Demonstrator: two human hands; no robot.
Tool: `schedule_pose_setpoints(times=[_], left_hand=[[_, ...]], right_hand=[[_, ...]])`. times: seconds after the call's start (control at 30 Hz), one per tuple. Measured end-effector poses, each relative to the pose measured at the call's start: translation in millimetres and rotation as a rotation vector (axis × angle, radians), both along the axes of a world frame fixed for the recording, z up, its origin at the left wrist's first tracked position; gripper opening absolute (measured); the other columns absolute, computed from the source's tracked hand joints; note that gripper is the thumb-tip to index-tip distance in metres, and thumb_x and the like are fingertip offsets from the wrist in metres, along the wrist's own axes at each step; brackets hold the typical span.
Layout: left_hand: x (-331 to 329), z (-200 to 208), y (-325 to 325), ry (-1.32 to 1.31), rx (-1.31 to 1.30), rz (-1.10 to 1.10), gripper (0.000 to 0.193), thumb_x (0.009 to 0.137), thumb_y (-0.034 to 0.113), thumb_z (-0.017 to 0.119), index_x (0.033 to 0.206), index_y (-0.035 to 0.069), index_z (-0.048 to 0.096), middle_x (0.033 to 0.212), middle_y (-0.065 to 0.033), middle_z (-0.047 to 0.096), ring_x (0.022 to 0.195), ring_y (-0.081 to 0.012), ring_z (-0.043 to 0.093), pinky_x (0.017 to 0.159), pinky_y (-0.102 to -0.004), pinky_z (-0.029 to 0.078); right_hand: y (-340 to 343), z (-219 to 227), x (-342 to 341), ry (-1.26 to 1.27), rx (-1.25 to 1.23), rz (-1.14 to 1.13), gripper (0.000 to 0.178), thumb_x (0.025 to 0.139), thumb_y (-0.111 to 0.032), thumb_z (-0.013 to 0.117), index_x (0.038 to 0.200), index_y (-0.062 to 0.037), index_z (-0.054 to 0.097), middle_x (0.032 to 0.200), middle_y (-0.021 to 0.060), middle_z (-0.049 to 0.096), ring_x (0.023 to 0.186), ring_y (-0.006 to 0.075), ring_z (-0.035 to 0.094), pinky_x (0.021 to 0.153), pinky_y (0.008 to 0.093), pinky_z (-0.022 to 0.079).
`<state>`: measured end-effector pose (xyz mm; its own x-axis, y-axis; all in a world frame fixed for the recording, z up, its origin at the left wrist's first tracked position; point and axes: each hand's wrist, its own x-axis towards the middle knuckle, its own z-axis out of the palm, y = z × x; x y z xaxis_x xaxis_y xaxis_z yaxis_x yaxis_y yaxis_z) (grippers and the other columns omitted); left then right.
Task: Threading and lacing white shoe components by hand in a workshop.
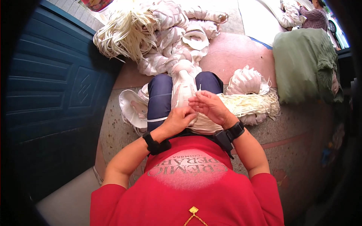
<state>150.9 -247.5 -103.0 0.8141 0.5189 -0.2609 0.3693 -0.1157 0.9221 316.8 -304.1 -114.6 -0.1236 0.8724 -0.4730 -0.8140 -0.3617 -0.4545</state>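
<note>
I sit on the floor with a long woven braid (184,87) of pale flat strips running over my lap between my knees. My left hand (180,119) pinches a thin pale strip (156,119) at the braid's near end. My right hand (208,105) grips the braid's working end, fingers curled around its strips. The two hands touch each other. Both wrists wear black bands. The finished braid piles up ahead of me (177,35).
A bundle of loose pale strips (122,32) lies at the top left, more strips (250,103) and coiled rolls (245,80) to my right. A blue panelled door (49,86) stands on the left. A green sack (303,64) sits right; another person (313,17) works beyond it.
</note>
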Motion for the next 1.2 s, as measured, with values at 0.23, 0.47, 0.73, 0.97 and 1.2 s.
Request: schedule_pose_setpoints(times=[0.23, 0.47, 0.73, 0.97, 1.2], left_hand=[[-3.6, -12.3, 13.6, 0.238, 0.713, -0.124, 0.017, 0.071, 0.018, 0.064, 0.076, 0.003, 0.058, 0.070, -0.0116, 0.058, 0.071, -0.0260, 0.056, 0.062, -0.0348, 0.044], [5.4, -11.0, 14.9, 0.028, 0.603, -0.165, 0.012, 0.070, 0.012, 0.062, 0.070, 0.005, 0.053, 0.071, -0.0101, 0.053, 0.069, -0.0282, 0.054, 0.060, -0.0370, 0.043], [3.8, 4.8, 7.8, -0.107, 0.260, -0.254, 0.011, 0.071, 0.012, 0.064, 0.074, 0.003, 0.058, 0.072, -0.0115, 0.057, 0.066, -0.0263, 0.054, 0.060, -0.0336, 0.044], [-24.9, -36.5, 81.8, 0.063, 0.836, 0.011, 0.016, 0.071, 0.016, 0.063, 0.082, 0.004, 0.061, 0.076, -0.0111, 0.059, 0.079, -0.0289, 0.051, 0.071, -0.0373, 0.043], [-8.6, -42.6, 104.4, 0.196, 0.675, -0.200, 0.012, 0.073, 0.015, 0.060, 0.074, 0.004, 0.055, 0.072, -0.0122, 0.055, 0.074, -0.0310, 0.050, 0.066, -0.0394, 0.041]], right_hand=[[2.3, -9.9, 25.6, -0.675, -0.104, -0.097, 0.017, 0.085, -0.022, 0.054, 0.086, -0.0049, 0.056, 0.076, 0.0021, 0.059, 0.061, 0.0057, 0.052, 0.054, 0.0185, 0.042], [-7.7, -9.7, 16.3, -0.687, -0.221, 0.307, 0.033, 0.087, -0.035, 0.049, 0.082, -0.0023, 0.054, 0.070, 0.0056, 0.060, 0.052, 0.0105, 0.055, 0.041, 0.0221, 0.043], [21.3, 16.8, 31.7, -0.030, 0.028, -0.213, 0.009, 0.087, -0.016, 0.051, 0.090, -0.0081, 0.051, 0.069, 0.0003, 0.051, 0.049, 0.0056, 0.041, 0.045, 0.0194, 0.037], [18.4, 54.2, 74.4, -0.629, 0.167, -0.308, 0.028, 0.089, -0.015, 0.048, 0.112, -0.0008, 0.044, 0.078, 0.0028, 0.056, 0.051, 0.0043, 0.045, 0.045, 0.0163, 0.036], [12.5, -0.3, 46.6, -0.919, 0.087, -0.049, 0.016, 0.084, -0.010, 0.054, 0.095, -0.0024, 0.062, 0.077, 0.0039, 0.063, 0.063, 0.0078, 0.055, 0.056, 0.0185, 0.043]])
